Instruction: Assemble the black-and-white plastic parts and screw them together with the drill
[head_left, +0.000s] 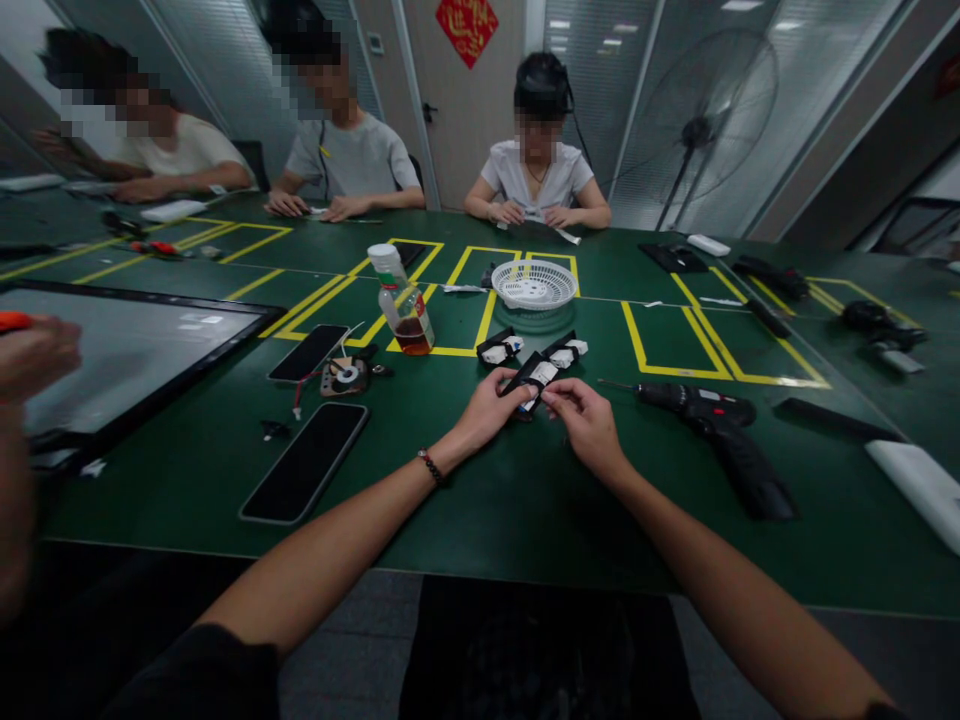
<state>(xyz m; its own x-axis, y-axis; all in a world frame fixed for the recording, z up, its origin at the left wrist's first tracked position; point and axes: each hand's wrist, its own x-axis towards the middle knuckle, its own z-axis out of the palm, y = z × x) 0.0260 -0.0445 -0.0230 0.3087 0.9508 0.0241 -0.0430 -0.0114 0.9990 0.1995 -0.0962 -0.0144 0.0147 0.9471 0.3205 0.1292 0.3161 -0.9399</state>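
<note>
My left hand (487,408), a beaded bracelet at its wrist, grips a small black piece with a white label (541,374) above the green table (480,500). The thumb lies on its near end. My right hand (589,418) is closed in a pinch at that same end, from the right. What exactly sits between its fingertips is too small to tell. Just beyond the hands lie two similar black-and-white pieces (501,348), one to the left and one partly behind the held piece. Behind them stands a white plastic basket (534,284).
A cordless drill (709,408) lies to the right, its bit pointing left. On the left are two phones (306,464), a small wired part (345,376), a bottle (405,310) and a large flat panel (127,350). Another person's hand (37,355) reaches in there. Three people sit opposite.
</note>
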